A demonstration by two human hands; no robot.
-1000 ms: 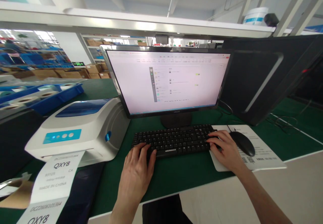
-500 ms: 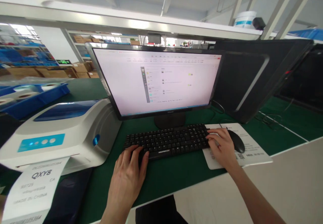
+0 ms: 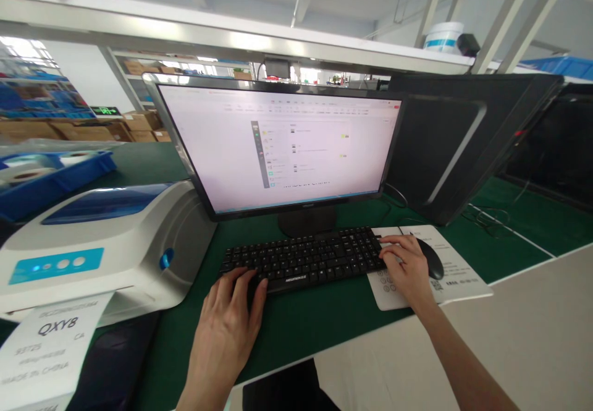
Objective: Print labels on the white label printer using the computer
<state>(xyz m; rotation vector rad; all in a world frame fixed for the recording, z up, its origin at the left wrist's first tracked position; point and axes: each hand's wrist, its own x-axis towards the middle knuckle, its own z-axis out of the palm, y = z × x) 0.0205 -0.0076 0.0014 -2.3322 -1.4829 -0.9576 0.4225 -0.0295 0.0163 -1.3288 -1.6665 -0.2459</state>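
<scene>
My left hand rests at the left front corner of a black keyboard, its fingers apart on or just above the keys. My right hand lies between the keyboard's right end and a black mouse, fingers reaching toward the number keys and holding nothing. Under that hand and the mouse is a white printed mouse pad. Behind the keyboard stands a monitor showing a mostly white window with a small chat-like panel.
On the left sits a white label printer with a printed label hanging out. Beyond it is a blue tray with rolls. A black computer case stands right of the monitor. A shelf crosses above.
The whole view has shifted slightly, so things appear a little further left. Both hands keep almost the same places by the keyboard.
</scene>
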